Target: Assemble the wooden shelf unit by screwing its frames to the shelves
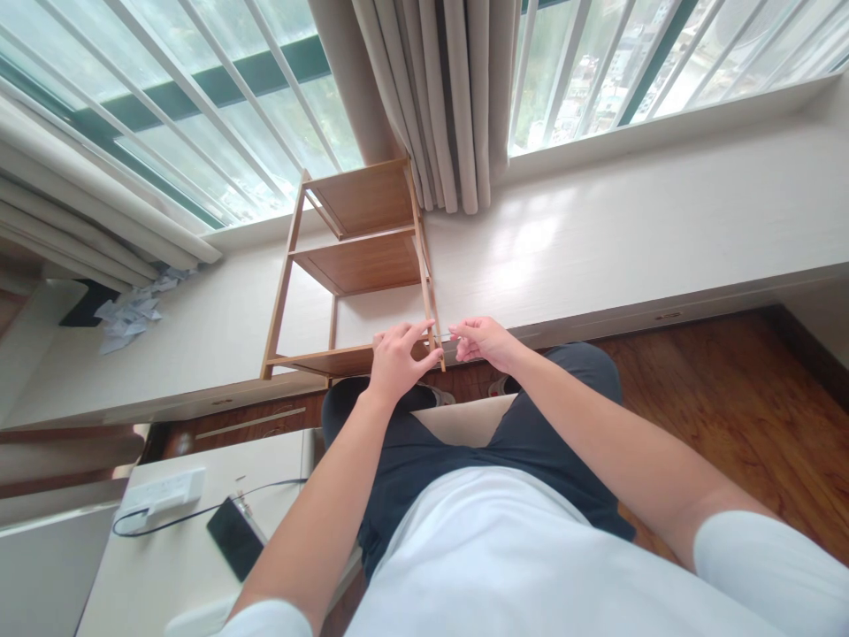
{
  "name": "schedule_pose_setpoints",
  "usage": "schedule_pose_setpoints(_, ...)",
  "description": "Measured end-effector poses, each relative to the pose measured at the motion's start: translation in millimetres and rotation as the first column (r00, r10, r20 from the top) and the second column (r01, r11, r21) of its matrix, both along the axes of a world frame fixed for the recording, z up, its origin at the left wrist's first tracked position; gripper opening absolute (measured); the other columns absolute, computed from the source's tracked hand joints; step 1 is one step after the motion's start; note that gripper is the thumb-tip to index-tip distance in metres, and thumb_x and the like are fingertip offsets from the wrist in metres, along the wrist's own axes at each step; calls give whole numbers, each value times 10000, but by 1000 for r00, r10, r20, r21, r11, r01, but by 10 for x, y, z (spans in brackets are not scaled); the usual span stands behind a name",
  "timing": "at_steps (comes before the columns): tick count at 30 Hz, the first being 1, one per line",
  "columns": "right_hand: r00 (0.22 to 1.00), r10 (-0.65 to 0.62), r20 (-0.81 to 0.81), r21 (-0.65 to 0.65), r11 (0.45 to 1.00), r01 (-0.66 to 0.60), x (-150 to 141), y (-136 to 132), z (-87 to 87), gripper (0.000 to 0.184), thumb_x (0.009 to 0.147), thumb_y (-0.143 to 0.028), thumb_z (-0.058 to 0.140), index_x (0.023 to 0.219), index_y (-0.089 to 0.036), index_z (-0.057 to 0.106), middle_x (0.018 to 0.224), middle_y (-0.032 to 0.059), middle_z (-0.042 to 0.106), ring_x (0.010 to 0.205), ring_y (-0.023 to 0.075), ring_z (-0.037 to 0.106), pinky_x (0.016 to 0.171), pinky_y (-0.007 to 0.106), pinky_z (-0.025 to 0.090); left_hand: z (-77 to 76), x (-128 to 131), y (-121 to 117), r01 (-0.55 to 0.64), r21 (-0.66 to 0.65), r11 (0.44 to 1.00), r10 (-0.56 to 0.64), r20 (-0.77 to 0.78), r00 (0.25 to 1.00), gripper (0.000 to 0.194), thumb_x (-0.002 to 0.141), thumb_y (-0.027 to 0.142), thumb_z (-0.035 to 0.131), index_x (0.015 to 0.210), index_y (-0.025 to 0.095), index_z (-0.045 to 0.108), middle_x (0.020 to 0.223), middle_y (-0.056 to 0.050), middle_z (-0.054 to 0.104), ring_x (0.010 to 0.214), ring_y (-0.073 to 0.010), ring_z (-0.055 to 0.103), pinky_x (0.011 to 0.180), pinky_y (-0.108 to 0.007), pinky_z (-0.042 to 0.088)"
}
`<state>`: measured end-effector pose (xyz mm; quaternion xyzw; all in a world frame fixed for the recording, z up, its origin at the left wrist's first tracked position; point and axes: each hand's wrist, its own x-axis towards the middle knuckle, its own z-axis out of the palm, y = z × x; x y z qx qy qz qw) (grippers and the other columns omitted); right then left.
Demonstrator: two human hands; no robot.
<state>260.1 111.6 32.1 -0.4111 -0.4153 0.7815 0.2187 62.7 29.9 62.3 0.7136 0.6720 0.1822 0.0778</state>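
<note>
A small wooden shelf rack with three boards stands on a white window ledge in front of me. My left hand is curled at the rack's lower right corner, thumb and fingers touching the front right post. My right hand is closed in a pinch just right of that post, holding a thin pale rod-like piece that reaches toward the post. I cannot name that piece. My legs in dark trousers are below the hands.
Beige curtains hang behind the rack, windows on both sides. Crumpled white paper lies on the ledge at left. A white desk at lower left carries a power strip, a cable and a black phone. Wooden floor lies to the right.
</note>
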Motion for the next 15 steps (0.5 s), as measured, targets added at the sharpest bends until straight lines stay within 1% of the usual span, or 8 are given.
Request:
schedule_pose_setpoints(3, 998, 13, 53, 36, 999, -15, 13, 14, -25, 498, 794, -630, 768, 863, -148, 663, 636, 66, 709, 543, 132, 655, 515, 198, 506, 7, -9, -6, 15, 6, 1000, -15, 1, 1000, 508, 874, 492, 721, 1350, 335, 643, 1123, -58, 703, 1080, -270, 617, 977, -397, 357)
schedule_pose_setpoints(6, 994, 5, 112, 83, 996, -15, 37, 36, -85, 543, 835, -686, 692, 901, -148, 672, 717, 84, 735, 588, 135, 666, 527, 201, 497, 16, -19, -11, 28, 32, 999, -28, -3, 1000, 539, 856, 508, 744, 1353, 326, 642, 1160, -65, 684, 1109, -272, 597, 1021, -410, 359)
schedule_pose_setpoints(8, 988, -10, 152, 143, 990, -12, 75, 49, -148, 545, 869, -696, 637, 915, -154, 668, 762, 82, 744, 633, 136, 672, 561, 205, 495, 37, -26, -14, 34, 70, 997, -34, -4, 999, 571, 844, 522, 755, 1362, 313, 638, 1218, -80, 656, 1160, -282, 571, 1063, -419, 363)
schedule_pose_setpoints(10, 979, -19, 201, 250, 968, -32, 143, 55, -217, 534, 907, -686, 578, 915, -160, 667, 804, 75, 748, 688, 138, 674, 614, 214, 497, 76, -33, -25, 42, 109, 993, -42, -6, 999, 594, 836, 530, 760, 1371, 305, 631, 1284, -93, 620, 1223, -293, 538, 1110, -435, 359)
schedule_pose_setpoints(12, 960, -19, 278, 395, 913, -97, 253, 48, -273, 514, 944, -657, 522, 914, -167, 675, 856, 70, 751, 772, 154, 681, 693, 242, 505, 124, -45, -62, 38, 133, 990, -36, -16, 999, 589, 834, 537, 757, 1362, 307, 635, 1341, -97, 588, 1282, -307, 505, 1154, -466, 339)
schedule_pose_setpoints(14, 916, -23, 401, 524, 826, -209, 420, 22, -311, 471, 969, -611, 498, 933, -182, 688, 928, 70, 755, 879, 190, 689, 791, 294, 513, 156, -74, -158, 14, 150, 989, -9, -30, 1000, 546, 845, 535, 742, 1334, 310, 649, 1379, -98, 569, 1331, -320, 482, 1186, -502, 319)
schedule_pose_setpoints(15, 879, -20, 477, 562, 776, -288, 529, 0, -326, 438, 973, -587, 503, 957, -193, 696, 973, 72, 757, 920, 209, 688, 835, 327, 512, 156, -102, -237, -2, 162, 987, 7, -34, 999, 509, 857, 521, 730, 1315, 310, 660, 1387, -99, 568, 1349, -326, 474, 1194, -515, 316)
